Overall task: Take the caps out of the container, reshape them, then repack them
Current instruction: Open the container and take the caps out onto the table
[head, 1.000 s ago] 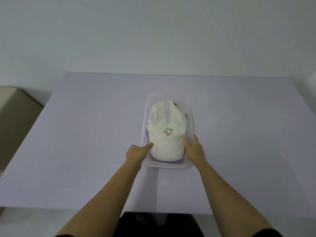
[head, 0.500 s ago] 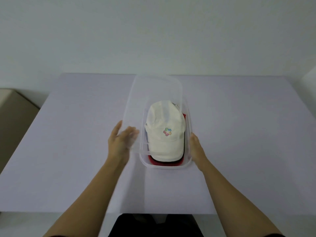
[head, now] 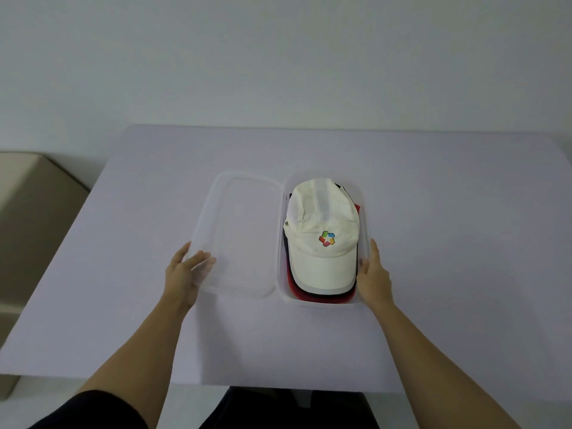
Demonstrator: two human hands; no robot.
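A clear plastic container (head: pixel 366 218) sits on the table, lid off. On top of the stack inside lies a white cap (head: pixel 322 236) with a coloured logo; a dark cap and a red cap (head: pixel 322 300) show beneath it. The clear lid (head: pixel 244 233) lies flat on the table just left of the container. My left hand (head: pixel 182 278) grips the lid's near left corner, fingers under the plastic. My right hand (head: pixel 373 278) rests flat against the container's near right wall.
The pale purple table (head: pixel 448 212) stretches around the container on all sides. A beige box (head: pixel 34 218) stands on the floor beyond the table's left edge. A white wall runs behind.
My left hand lifted the lid off the container, swung it left and lowered it flat onto the table. My right hand stayed on the container's right side.
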